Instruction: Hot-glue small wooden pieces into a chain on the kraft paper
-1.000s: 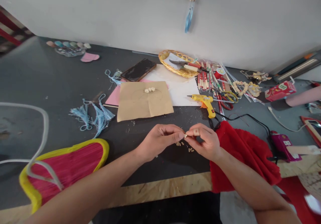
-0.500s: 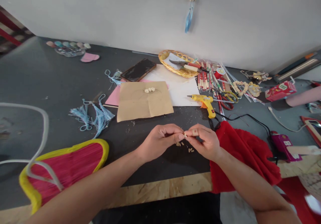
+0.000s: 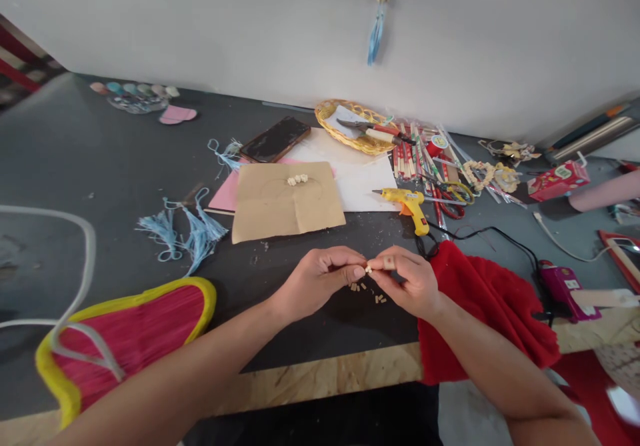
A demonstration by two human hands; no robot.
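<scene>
Just above the dark tabletop, my left hand (image 3: 325, 276) and my right hand (image 3: 407, 276) meet fingertip to fingertip. Both pinch one small cream-coloured cluster of short wooden pieces (image 3: 369, 269), mostly covered by the fingers. Several loose wooden bits (image 3: 381, 299) lie on the table beneath the hands. Beyond them is a sheet of brown paper (image 3: 270, 213) with a faint drawn curve, and a row of similar cream clusters (image 3: 298, 180) rests on it. A yellow glue gun (image 3: 411, 207) lies on its side behind my right hand.
Red cloth (image 3: 480, 313) lies under my right forearm. A pink piece with yellow edging (image 3: 140, 326) and blue tassels (image 3: 197, 233) are on the left. At the back are a phone (image 3: 276, 139), a wicker basket (image 3: 350, 143) and wrapped chopsticks (image 3: 407, 159). A purple box (image 3: 563, 289) stands right.
The hands stay in nearly the same place. Slightly more of the cream cluster shows between the fingertips now.
</scene>
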